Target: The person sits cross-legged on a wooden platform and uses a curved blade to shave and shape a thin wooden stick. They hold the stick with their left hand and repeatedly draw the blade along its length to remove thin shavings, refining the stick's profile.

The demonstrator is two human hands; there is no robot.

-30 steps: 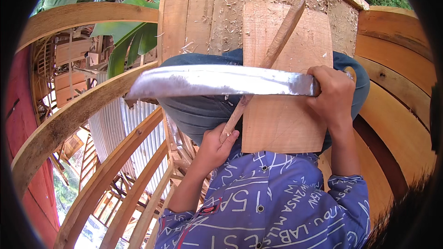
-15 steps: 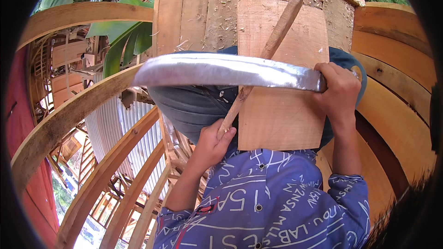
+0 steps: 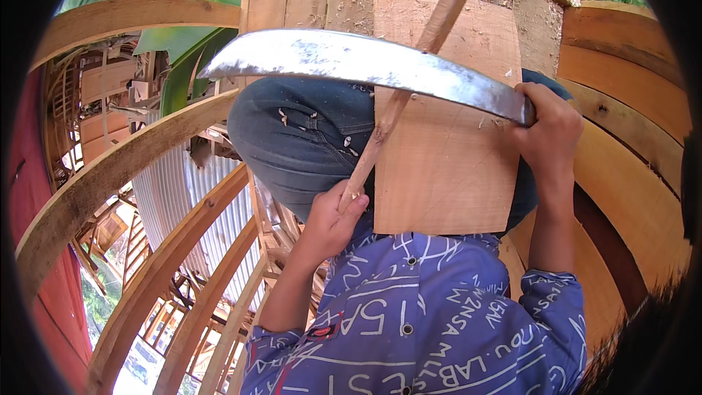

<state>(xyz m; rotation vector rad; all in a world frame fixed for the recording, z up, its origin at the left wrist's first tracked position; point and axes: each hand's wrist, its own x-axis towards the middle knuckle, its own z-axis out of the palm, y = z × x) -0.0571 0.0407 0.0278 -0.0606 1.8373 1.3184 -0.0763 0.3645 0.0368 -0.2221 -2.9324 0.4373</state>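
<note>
My left hand (image 3: pixel 334 217) is closed around the lower end of a wooden stick (image 3: pixel 385 126), which slants away up to the right. The stick crosses over a flat wooden board (image 3: pixel 447 175) that rests on my lap. In my right hand (image 3: pixel 550 128) is the handle end of a broad, curved machete (image 3: pixel 314 55), the handle itself hidden by my fingers. Its shiny blade reaches leftward across the stick, covering a short part of it. Whether the edge touches the wood I cannot tell. The stick's far end looks shaved and narrowed.
Wood shavings lie on the planks (image 3: pixel 351 14) ahead of me. Curved wooden ribs (image 3: pixel 146 263) stand at the left, with corrugated metal sheets (image 3: pixel 164 197) below them. Overlapping boards (image 3: pixel 629 139) form a wall on the right. A large green leaf (image 3: pixel 186 44) hangs at the far left.
The machete has moved away from my body along the stick, and more of its blade face shows. My right hand has shifted slightly right. The stick has moved a little forward.
</note>
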